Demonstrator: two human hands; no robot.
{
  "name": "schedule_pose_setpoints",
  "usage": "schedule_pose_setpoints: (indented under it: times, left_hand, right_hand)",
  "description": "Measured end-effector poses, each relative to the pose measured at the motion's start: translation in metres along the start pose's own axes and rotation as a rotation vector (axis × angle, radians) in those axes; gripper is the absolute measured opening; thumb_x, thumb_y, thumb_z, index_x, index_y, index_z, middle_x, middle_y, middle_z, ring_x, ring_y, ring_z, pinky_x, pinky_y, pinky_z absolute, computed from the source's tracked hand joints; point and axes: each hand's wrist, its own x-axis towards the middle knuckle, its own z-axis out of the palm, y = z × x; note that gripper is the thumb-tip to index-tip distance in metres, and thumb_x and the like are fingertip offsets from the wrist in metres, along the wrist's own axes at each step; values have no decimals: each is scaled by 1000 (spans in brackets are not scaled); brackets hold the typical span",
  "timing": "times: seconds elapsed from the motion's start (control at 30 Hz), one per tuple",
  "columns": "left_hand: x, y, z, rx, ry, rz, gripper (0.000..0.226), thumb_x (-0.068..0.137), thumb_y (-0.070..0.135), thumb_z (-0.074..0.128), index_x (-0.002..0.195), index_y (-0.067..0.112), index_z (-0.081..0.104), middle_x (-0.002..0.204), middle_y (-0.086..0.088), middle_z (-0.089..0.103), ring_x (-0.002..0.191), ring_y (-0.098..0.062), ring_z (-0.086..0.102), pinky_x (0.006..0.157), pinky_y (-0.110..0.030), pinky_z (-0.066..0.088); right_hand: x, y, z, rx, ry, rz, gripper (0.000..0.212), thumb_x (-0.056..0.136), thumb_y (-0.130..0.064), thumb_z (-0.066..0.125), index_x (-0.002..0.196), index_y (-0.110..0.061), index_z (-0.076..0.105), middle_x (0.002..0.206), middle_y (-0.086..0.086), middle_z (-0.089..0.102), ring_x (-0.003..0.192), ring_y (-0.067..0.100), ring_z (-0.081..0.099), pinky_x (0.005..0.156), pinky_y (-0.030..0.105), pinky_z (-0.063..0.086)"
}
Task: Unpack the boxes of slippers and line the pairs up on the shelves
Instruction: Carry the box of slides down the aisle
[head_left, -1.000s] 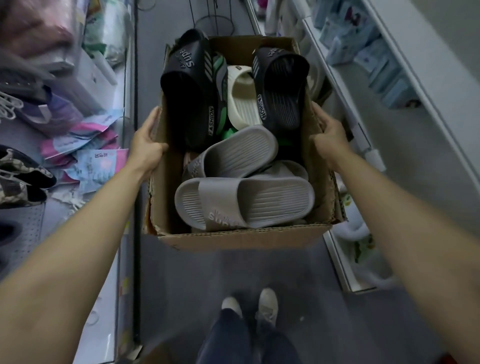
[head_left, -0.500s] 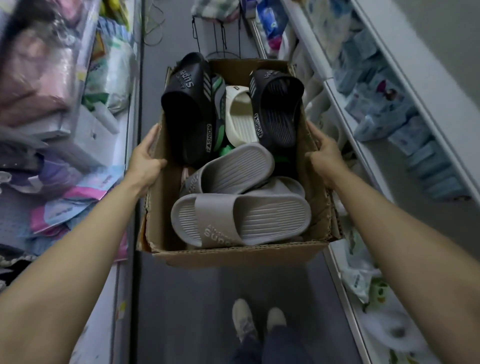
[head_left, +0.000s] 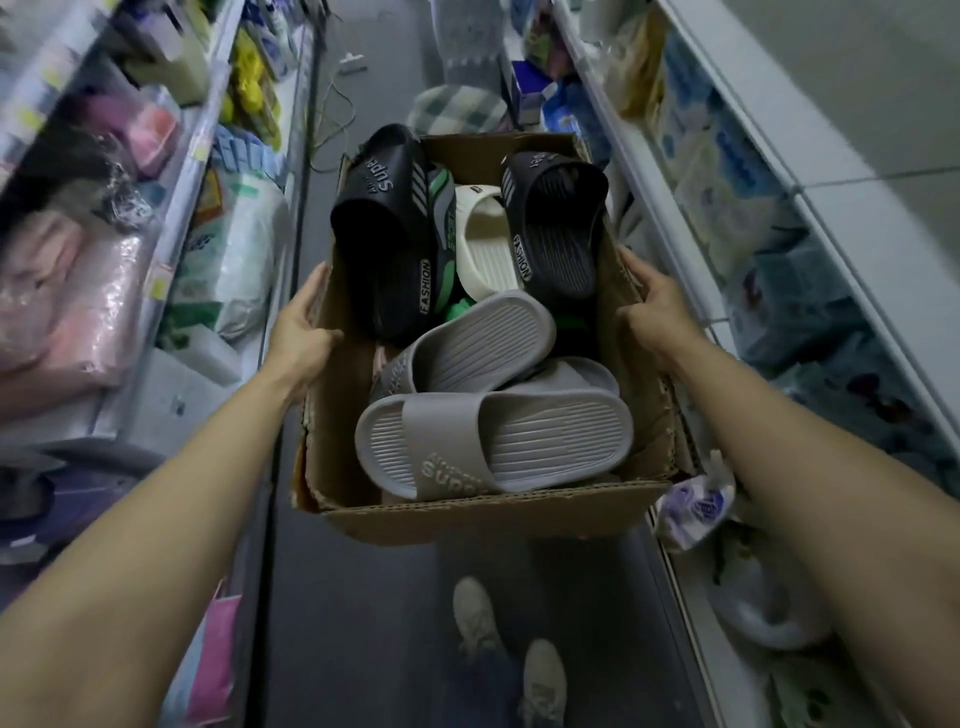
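Two hands, left hand (head_left: 298, 332) and right hand (head_left: 655, 306), grip the side walls of a torn corrugated cardboard box (head_left: 483, 512) held over the aisle floor. Inside: ribbed grey slippers (head_left: 498, 441), glossy black slippers (head_left: 384, 234), one cream slipper (head_left: 485, 239).

Aisle floor (head_left: 363, 597) open ahead; stocked shelves (head_left: 727, 218) hem both sides.

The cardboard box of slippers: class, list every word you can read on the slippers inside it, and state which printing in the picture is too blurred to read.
"Supe", last letters cut off: strap of the left black slipper.
"FASHION": side tab of that slipper.
"FASHION": side tab of the right black slipper.
"SUPE", rest hidden: strap of the front grey slipper.
Small line above "SUPE": too small to read.
Shelf packages: too blurred to read.
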Motion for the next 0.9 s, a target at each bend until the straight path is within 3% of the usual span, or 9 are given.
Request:
schedule_pose_setpoints:
  times: [0.1, 0.17, 0.23, 0.53, 0.67, 0.8, 0.9]
  left_hand:
    - [69, 9, 0, -11, 4, 4, 87, 88, -25, 46, 155, 29, 32, 143, 15, 39, 130, -3, 37, 100, -24, 48]
    - [116, 13, -1, -12, -2, 10, 87, 88, -24, 47, 155, 30, 33, 151, 11, 38, 130, -2, 34, 83, -5, 47]
    - [160, 19, -2, -3, -21, 12, 87, 88, -24, 46, 155, 30, 32, 157, 8, 34, 129, 0, 31, 73, 3, 43]
    - [344, 59, -1, 2, -61, 50, 88, 87, -25, 46, 155, 29, 32, 152, 10, 37, 132, -3, 33, 72, 2, 45]
    - [424, 74, 12, -22, -42, 66, 86, 87, -28, 44, 155, 24, 32, 140, 15, 38, 128, -1, 33, 68, 2, 44]
    - [502, 76, 14, -14, -30, 67, 87, 86, -27, 46, 155, 24, 33, 152, 10, 36, 130, 1, 32, 72, 4, 42]
    - [560, 78, 15, -8, -43, 68, 88, 86, -27, 47, 155, 25, 33, 153, 12, 36, 132, 1, 32, 78, 4, 41]
  right_hand:
    - [57, -22, 11, 12, -13, 0, 83, 81, 23, 42, 148, -26, 40, 130, -12, 54, 119, 5, 52, 101, 25, 47]
    - [98, -36, 22, 18, 2, 5, 82, 82, 24, 42, 148, -24, 38, 131, -11, 53, 121, 5, 51, 103, 26, 46]
    - [140, -46, 32, 7, 23, 13, 83, 82, 23, 43, 148, -26, 39, 130, -11, 53, 124, 7, 51, 105, 31, 45]
    - [312, -90, 58, -2, 29, 56, 86, 80, 24, 42, 148, -30, 40, 144, -5, 50, 131, 13, 48, 109, 41, 43]
    - [396, -98, 69, -9, 29, 58, 85, 81, 20, 45, 147, -33, 40, 145, -5, 50, 131, 13, 49, 108, 45, 43]
    - [460, -117, 86, -7, 68, 55, 83, 84, 19, 46, 147, -35, 40, 146, -8, 47, 131, 8, 44, 107, 38, 45]
    - [506, -135, 99, -29, 91, 53, 79, 86, 21, 43, 149, -27, 38, 139, -15, 41, 122, -3, 34, 97, 11, 37]
